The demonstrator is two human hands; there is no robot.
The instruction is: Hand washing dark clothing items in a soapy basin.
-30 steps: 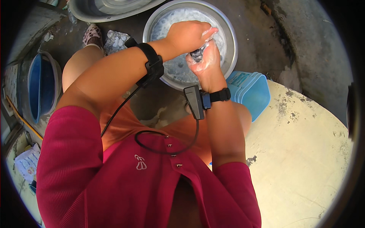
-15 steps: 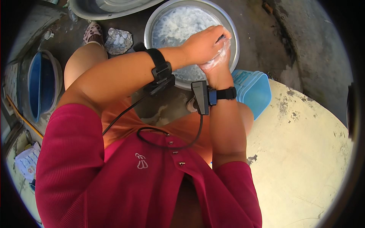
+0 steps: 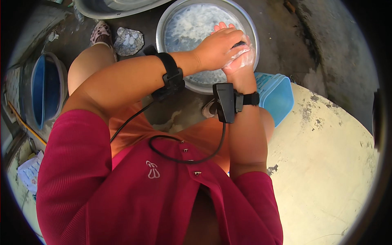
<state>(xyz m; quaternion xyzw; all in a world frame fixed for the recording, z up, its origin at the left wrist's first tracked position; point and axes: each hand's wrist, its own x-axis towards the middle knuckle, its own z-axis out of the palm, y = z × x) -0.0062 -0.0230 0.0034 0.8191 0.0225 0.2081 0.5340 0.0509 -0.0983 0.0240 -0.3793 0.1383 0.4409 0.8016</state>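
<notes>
A round metal basin (image 3: 171,24) of foamy water stands on the ground in front of me. Both my hands meet over its right rim. My left hand (image 3: 214,49) lies on top, closed over a small dark object (image 3: 242,41) that is mostly hidden. Under it, my soapy right hand (image 3: 241,63) cups the same object, and its fingertips peek out above the left hand. A black device is strapped to each wrist, and a black cable hangs between them.
A blue plastic container (image 3: 277,96) sits just right of the basin. At the left is a blue bucket (image 3: 45,94). A second basin (image 3: 110,6) is at the top, with a crumpled shiny bundle (image 3: 128,41) beside my foot (image 3: 100,30). A pale round slab (image 3: 326,163) fills the right.
My hands have drifted right, from the middle of the basin to its right rim. My left hand now covers the object, which showed as a grey piece a second ago.
</notes>
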